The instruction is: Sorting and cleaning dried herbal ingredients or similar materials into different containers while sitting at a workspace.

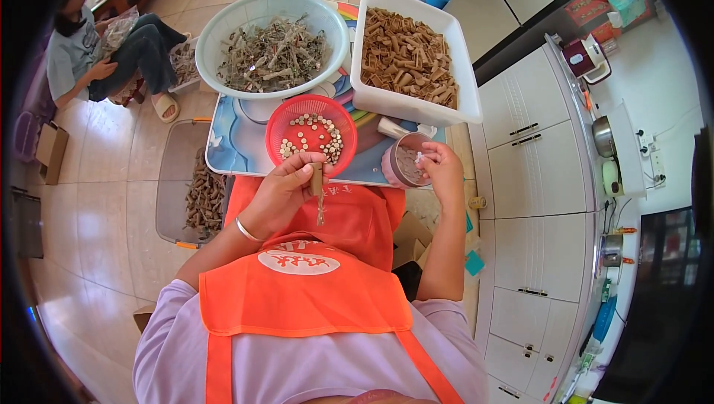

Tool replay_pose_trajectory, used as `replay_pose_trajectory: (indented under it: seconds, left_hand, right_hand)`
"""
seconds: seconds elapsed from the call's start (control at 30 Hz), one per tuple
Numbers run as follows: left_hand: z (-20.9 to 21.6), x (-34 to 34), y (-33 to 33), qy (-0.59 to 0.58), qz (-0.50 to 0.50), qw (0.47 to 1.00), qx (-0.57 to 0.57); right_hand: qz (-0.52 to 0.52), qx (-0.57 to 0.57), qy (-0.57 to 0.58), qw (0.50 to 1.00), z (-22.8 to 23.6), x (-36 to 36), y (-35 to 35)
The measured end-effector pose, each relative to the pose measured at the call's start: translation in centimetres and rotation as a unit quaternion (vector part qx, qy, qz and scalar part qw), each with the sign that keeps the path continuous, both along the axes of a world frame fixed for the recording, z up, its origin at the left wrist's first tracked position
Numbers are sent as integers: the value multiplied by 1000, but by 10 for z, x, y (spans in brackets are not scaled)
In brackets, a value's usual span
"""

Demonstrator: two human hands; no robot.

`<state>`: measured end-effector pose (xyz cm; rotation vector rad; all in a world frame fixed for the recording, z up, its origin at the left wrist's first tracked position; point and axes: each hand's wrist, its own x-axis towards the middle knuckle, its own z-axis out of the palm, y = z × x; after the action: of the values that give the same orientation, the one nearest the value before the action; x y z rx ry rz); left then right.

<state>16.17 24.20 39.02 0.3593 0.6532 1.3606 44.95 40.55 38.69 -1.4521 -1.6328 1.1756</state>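
My left hand (284,187) is closed around a small brown plastic casing (317,179), with a thin see-through strip (320,214) hanging below it. Between the fingertips of my right hand (444,172) is a small whitish piece (419,157), too small to name. That hand is at the rim of a pink cup (388,166) with small pale bits inside. Just beyond my left hand, a red plastic basket (277,120) contains several small round metal discs (332,136).
A pale green basin (212,32) of clear and metallic parts and a white tub (468,81) of brown casings stand on the table (234,136). A grey bin (169,207) of brown pieces is on the floor. Another person (89,55) sits at far left; white cabinets (535,173) line the right.
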Motion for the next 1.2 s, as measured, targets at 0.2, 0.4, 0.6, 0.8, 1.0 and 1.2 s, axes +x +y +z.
replay_pose_trajectory:
  seconds: [0.2, 0.4, 0.6, 0.8, 1.0, 1.2]
  left_hand:
    - [-11, -6, 4, 25, -34, 995, 90]
    - [-10, -5, 7, 21, -24, 997, 72]
    - [-5, -4, 10, 25, -30, 998, 46]
    - [-3, -1, 7, 13, -23, 998, 49]
    - [23, 3, 3, 30, 25, 998, -39]
    - [3, -6, 1, 54, -11, 998, 26]
  right_hand:
    - [5, 51, -44, 998, 0, 2, -4]
    - [-25, 89, -24, 995, 0, -6, -11]
    - [87, 85, 171, 978, 28, -73, -62]
    - [198, 294, 72, 932, 37, -115, -82]
    - [209, 400, -6, 892, 29, -120, -82]
    - [234, 412, -47, 879, 38, -125, -86]
